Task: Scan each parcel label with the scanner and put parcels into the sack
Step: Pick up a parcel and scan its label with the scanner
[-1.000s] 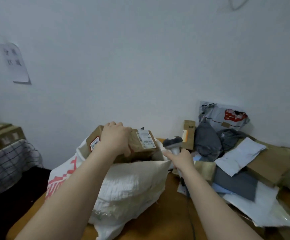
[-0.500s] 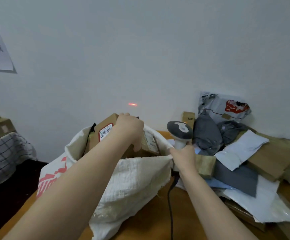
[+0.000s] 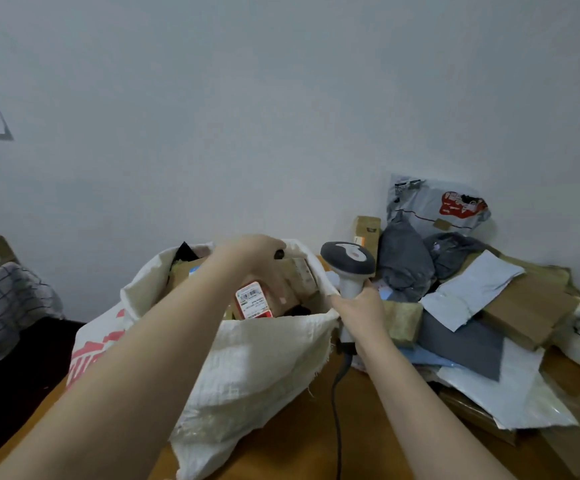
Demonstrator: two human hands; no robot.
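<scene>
Looks like bagging: brown cardboard box (image 3: 286,289) beneath the left hand (image 3: 247,252), inside the white woven sack (image 3: 264,368); its fingers' grip is hidden. The right hand (image 3: 361,306) has its fingers clamped round the grey-and-white plastic scanner (image 3: 347,259). Next: release, withdraw.

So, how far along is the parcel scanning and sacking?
Done: at least one other cardboard box lies inside the white woven sack. In hand: the left hand holds a brown cardboard box with a red-edged label in the sack's mouth; the right hand grips the grey-and-white handheld scanner. Left: a pile of grey and white mailers and cardboard boxes on the table.
</scene>
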